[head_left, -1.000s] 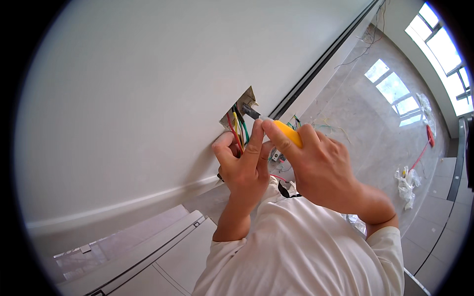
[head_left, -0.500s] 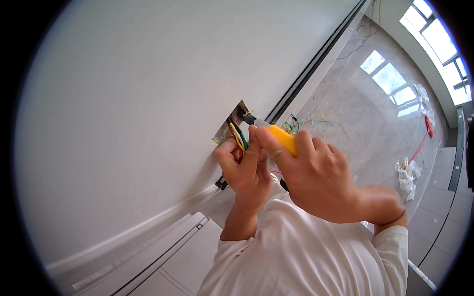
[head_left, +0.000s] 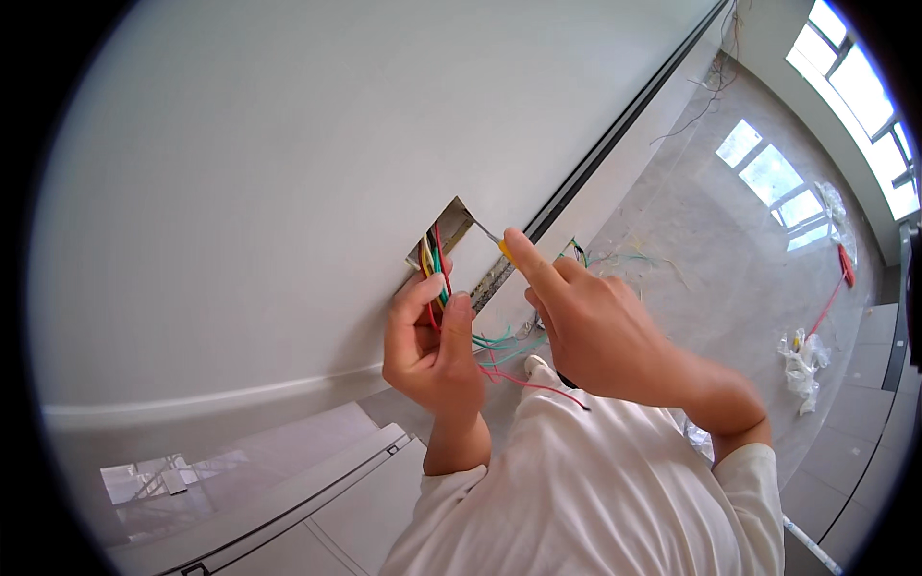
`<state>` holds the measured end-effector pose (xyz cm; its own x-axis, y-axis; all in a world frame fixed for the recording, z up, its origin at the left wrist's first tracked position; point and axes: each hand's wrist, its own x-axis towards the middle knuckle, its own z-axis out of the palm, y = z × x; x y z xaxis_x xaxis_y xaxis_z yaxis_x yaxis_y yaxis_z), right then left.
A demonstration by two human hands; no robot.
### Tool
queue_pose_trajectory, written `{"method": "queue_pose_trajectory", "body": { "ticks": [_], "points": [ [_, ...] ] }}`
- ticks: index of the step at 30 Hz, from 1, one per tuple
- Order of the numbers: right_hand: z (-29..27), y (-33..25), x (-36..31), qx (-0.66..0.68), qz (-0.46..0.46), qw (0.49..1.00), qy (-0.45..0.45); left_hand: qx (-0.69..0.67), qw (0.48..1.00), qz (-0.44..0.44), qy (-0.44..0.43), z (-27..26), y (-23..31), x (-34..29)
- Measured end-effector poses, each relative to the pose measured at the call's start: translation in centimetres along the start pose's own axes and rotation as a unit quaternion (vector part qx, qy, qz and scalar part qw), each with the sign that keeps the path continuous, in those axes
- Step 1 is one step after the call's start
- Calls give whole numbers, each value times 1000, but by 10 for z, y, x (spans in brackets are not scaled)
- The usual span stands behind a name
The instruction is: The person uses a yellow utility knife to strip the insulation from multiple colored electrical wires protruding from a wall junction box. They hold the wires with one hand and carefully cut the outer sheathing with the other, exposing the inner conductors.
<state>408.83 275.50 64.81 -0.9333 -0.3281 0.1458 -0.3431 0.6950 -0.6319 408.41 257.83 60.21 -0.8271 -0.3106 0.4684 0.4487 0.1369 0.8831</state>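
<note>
A rectangular wall box opening point(head_left: 448, 233) is cut into the white wall. Red, yellow, green and dark wires point(head_left: 434, 257) come out of it. My left hand point(head_left: 437, 336) is closed around this bundle just below the opening. In my right hand point(head_left: 600, 322) is a yellow-handled tool point(head_left: 505, 252) with a thin metal blade, my index finger stretched along the handle. Seen edge-on, the blade reaches to the upper right corner of the opening; its exact kind is unclear. Most of the handle is hidden in my palm. Loose green and red wire ends point(head_left: 538, 386) hang below my left hand.
A black-edged strip point(head_left: 615, 134) runs along the wall's right side. On the glossy floor lie wire scraps point(head_left: 639, 257), crumpled clear plastic point(head_left: 805, 370) and a red object point(head_left: 845, 264) with a red line. Pale panels point(head_left: 355, 499) lie at the lower left.
The blade has turned from broad side to edge-on at the opening's corner. My left hand has moved slightly down and left with the wires, and a red strand now stands apart.
</note>
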Motion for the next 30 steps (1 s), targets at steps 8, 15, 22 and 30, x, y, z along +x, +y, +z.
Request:
{"method": "queue_pose_trajectory", "body": {
  "ticks": [8, 15, 22, 30],
  "points": [
    [-21, 17, 23, 446, 151, 870, -144, 121, 977, 93, -148, 23, 17, -22],
    [0, 26, 30, 482, 117, 846, -196, 198, 965, 129, -111, 27, 29, -34],
    [-21, 47, 8, 534, 132, 798, -246, 81, 994, 10, -70, 1, 25, -42],
    [-25, 151, -92, 502, 191, 834, -128, 104, 976, -121, -146, 24, 7, -16]
  ]
}}
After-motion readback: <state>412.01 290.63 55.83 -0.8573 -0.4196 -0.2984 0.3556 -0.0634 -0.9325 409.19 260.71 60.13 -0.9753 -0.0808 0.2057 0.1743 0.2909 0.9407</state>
